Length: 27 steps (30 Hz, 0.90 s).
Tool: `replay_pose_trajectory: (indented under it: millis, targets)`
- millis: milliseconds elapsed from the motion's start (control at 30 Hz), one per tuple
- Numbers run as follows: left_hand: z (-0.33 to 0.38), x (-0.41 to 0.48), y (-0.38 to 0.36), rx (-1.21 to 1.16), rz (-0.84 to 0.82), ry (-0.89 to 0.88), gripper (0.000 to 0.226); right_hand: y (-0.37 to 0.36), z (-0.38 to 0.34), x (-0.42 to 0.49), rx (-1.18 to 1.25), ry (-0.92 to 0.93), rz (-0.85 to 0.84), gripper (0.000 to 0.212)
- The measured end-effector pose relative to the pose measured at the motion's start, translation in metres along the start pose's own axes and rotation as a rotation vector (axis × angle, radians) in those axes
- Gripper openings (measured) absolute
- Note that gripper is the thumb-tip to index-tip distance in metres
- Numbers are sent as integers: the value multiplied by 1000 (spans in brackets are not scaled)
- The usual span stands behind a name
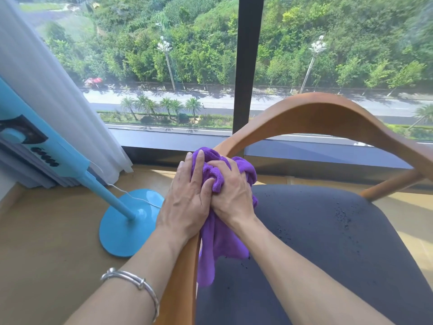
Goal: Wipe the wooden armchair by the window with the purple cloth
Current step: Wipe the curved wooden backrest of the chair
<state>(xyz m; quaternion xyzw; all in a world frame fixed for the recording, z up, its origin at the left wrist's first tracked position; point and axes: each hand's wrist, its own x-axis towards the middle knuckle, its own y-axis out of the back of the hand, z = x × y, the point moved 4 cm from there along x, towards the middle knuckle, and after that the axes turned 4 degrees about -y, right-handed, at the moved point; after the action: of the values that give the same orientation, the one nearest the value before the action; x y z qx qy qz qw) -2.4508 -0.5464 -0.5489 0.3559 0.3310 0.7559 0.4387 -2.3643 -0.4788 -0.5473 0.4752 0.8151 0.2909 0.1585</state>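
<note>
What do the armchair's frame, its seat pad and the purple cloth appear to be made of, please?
Armchair frame: wood, probably bent, with a smooth orange-brown finish; the curved rail shows a soft sheen.
Seat pad: dark grey fabric, probably over padding; matt, with small dark specks.
Purple cloth: plush microfibre or terry, judging by its fuzzy nap and soft folds.

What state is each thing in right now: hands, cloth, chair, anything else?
purple cloth: bunched on the armrest, one end hanging.
right hand: grips the cloth.
left hand: fingers straight, resting against the cloth.
wooden armchair: upright, dark seat speckled.
blue fan: standing on the floor.
curtain: drawn aside.
</note>
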Motion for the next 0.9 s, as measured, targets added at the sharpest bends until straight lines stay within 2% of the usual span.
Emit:
replay_pose_trajectory:
  millis: [133, 300, 433, 700, 800, 900]
  targets:
    - [3, 0, 2, 5, 19, 24, 67, 0, 0, 1, 4, 3, 0, 54]
    - [6, -2, 6, -7, 29, 69, 73, 0, -4, -1, -13, -19, -14, 58]
    - [9, -3, 8, -26, 55, 22, 72, 2, -5, -7, -7, -34, 4, 58]
    - [13, -9, 4, 59, -10, -87, 69, 5, 5, -18, -67, -19, 38, 38]
    - [19, -14, 0, 60, -32, -47, 75, 10, 9, -20, -99, 12, 22, 37]
    - [26, -17, -2, 71, -53, 11, 71, 16, 11, -24, -150, 48, 3, 33]
